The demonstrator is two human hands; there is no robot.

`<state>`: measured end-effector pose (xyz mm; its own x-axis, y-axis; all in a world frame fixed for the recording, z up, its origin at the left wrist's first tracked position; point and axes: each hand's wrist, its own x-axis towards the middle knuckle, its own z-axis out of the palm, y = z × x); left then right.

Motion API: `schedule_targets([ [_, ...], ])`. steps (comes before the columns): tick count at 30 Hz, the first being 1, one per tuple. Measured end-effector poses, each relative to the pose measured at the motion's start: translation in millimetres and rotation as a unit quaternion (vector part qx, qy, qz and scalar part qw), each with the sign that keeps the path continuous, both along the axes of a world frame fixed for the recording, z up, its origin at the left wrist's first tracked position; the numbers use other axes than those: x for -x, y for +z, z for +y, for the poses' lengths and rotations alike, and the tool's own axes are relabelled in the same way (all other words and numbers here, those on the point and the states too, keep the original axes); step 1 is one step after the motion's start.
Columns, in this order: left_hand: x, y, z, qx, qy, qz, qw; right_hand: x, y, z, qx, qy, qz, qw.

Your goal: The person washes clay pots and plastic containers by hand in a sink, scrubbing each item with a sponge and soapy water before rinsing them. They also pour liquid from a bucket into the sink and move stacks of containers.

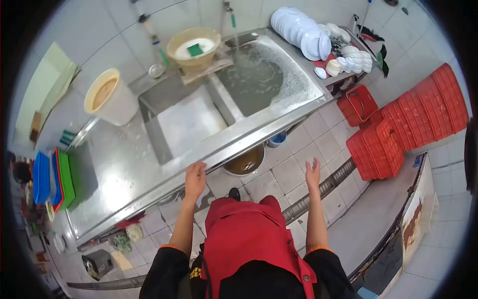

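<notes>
My left hand [195, 179] is at the front edge of the steel sink counter [124, 209], fingers loosely bent and holding nothing. My right hand [312, 175] is held out over the tiled floor, fingers apart and nothing in it. Ahead of me the left sink basin [191, 119] has a pale flat bottom. The right basin [254, 79] holds cloudy, foamy water, with a tap [232, 17] running into it. A beige bowl [175, 49] of suds with a green scouring pad [194, 50] rests behind the divider.
White plates [298, 32] and bowls [353, 61] are stacked at the right end. Red baskets [423, 109] stand on the right. A white bucket [117, 107] and colored trays [63, 179] are on the left. Under the counter sits a basin of brown liquid [245, 162].
</notes>
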<state>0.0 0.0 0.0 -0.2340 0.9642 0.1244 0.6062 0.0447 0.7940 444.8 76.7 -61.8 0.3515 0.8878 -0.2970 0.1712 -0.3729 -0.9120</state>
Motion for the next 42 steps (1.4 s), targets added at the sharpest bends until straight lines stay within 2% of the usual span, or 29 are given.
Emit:
schedule_targets([
  [2,-2.3,2.2,-13.8,-0.049,-0.048,0.06,0.996,18.0,3.6,14.2,-0.088,0.006,-0.259,0.962],
  [3,-48.4,-6.0,67.1,-0.053,-0.045,0.041,0.997,-23.5,17.2,119.6,-0.136,0.02,-0.306,0.942],
  [6,-54.5,-13.3,85.6,-0.067,0.01,0.09,0.994,-13.7,4.8,240.9,-0.254,0.063,-0.395,0.88],
  [8,-65.8,-11.7,94.6,-0.051,0.064,0.099,0.992,-3.5,10.8,321.9,-0.288,0.12,-0.424,0.85],
  [9,-77.2,-9.9,94.6,-0.032,0.11,0.104,0.988,1.5,4.4,352.7,-0.286,0.134,-0.418,0.852],
  [11,-100.1,-11.1,102.7,0.002,0.161,0.102,0.982,22.6,-8.7,422.4,-0.291,0.241,-0.383,0.843],
  [13,-117.3,-4.5,113.5,0.051,0.211,0.104,0.971,49.2,-19.8,461.2,-0.256,0.306,-0.367,0.84],
  [15,-142.0,-5.3,149.3,0.066,0.179,0.059,0.98,76.3,-24.1,501.6,-0.232,0.366,-0.354,0.829],
  [18,-171.0,1.5,243.1,0.05,0.152,0.018,0.987,106.4,-44.9,539.2,-0.177,0.361,-0.317,0.859],
  [20,-178.2,-11.9,305.3,0.064,0.16,-0.018,0.985,117.0,-89.7,575.5,-0.143,0.399,-0.341,0.839],
  [22,-174.8,-45.6,353.8,0.076,0.191,0.007,0.979,121.5,-160.1,618.0,-0.112,0.433,-0.367,0.816],
  [23,-173.6,-62.6,373.2,0.078,0.199,0.008,0.977,123.4,-178.8,630.3,-0.096,0.436,-0.371,0.815],
  [25,-167.1,-102.6,400.1,0.093,0.297,0.069,0.948,122.2,-195.9,645.2,-0.061,0.431,-0.389,0.812],
  [26,-157.6,-143.0,397.8,0.098,0.304,0.07,0.945,119.4,-200.2,647.8,-0.042,0.424,-0.397,0.813],
  [27,-145.0,-192.7,385.1,0.128,0.266,0.128,0.947,118.1,-206.9,649.7,-0.026,0.419,-0.404,0.812],
  [28,-139.1,-196.4,385.9,0.158,0.227,0.184,0.943,119.3,-216.0,651.8,-0.015,0.415,-0.411,0.812],
  [29,-140.7,-198.2,382.7,0.167,0.232,0.185,0.94,121.1,-223.9,653.7,-0.006,0.412,-0.416,0.811],
  [30,-149.5,-145.5,399.6,0.31,0.25,0.083,0.914,124.6,-232.7,655.0,0.003,0.41,-0.42,0.81],
  [31,-154.7,-102.8,413.8,0.441,0.261,-0.023,0.859,128.4,-238.8,655.0,0.012,0.408,-0.423,0.809],
  [32,-156.9,-84.0,416.0,0.444,0.266,-0.022,0.855,133.0,-244.8,653.3,0.017,0.406,-0.424,0.809],
  [34,-166.3,-58.7,399.4,0.28,0.201,0.062,0.937,136.9,-255.3,637.2,0.034,0.407,-0.423,0.809],
  [35,-165.7,-49.5,392.5,0.284,0.208,0.065,0.934,138.7,-258.9,629.6,0.043,0.408,-0.423,0.808],
  [37,-169.5,-34.0,372.1,0.152,0.188,0.103,0.965,138.3,-265.7,618.2,0.056,0.41,-0.424,0.806],
  [40,-175.8,-32.9,344.8,0.114,0.213,0.156,0.958,137.7,-267.4,620.3,0.063,0.411,-0.423,0.805],
  [42,-181.9,-38.0,330.1,0.134,0.225,0.169,0.95,138.3,-270.0,618.7,0.07,0.414,-0.423,0.803],
])
